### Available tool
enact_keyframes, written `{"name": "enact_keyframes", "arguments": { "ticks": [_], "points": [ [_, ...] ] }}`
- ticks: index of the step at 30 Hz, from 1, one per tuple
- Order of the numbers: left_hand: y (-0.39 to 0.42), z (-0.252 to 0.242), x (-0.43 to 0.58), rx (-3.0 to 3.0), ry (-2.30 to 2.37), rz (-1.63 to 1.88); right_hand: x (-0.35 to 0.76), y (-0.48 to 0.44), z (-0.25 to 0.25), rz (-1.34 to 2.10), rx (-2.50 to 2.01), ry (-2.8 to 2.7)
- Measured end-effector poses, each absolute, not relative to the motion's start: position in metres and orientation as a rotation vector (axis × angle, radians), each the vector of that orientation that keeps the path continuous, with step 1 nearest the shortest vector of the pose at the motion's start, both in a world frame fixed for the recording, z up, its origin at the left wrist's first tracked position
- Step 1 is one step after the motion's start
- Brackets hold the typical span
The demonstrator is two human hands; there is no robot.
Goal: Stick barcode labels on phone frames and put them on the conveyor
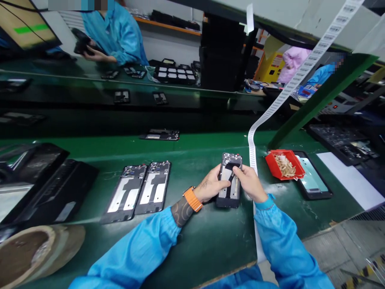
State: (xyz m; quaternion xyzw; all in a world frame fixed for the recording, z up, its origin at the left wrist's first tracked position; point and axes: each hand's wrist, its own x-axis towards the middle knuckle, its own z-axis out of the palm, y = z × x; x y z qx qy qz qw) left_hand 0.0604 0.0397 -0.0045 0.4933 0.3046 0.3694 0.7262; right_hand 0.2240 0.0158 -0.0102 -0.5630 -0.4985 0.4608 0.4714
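Hands meet over the green bench: the left hand wraps the side of an open phone frame, thumb across its face, and the right hand grips the other side with a finger pressed on the black strip near its top. The frame is held just above the bench, roughly upright toward the camera, beside a white label strip that runs up and to the right. An orange watch band sits on the left wrist.

A red bin stands just right of the strip and holds a heap of small pale parts; what they are is too small to tell. It touches or overlaps a dark tray holding 1 screen. Left of the hands 2 more phone frames lie side by side, touching. Black trays sit farther left. Across the bench a person in a blue coat holds a dark object.
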Motion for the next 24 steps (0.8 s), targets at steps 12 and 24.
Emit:
{"name": "enact_keyframes", "arguments": {
  "ticks": [12,24],
  "points": [
    [0.043,-0.001,0.071,0.463,0.751,0.867,0.214,0.001,0.000,0.287,-1.418,-1.571],
    [0.040,0.014,0.063,0.476,0.709,0.810,0.213,0.000,0.000,0.145,-1.367,-1.908]
  ]
}}
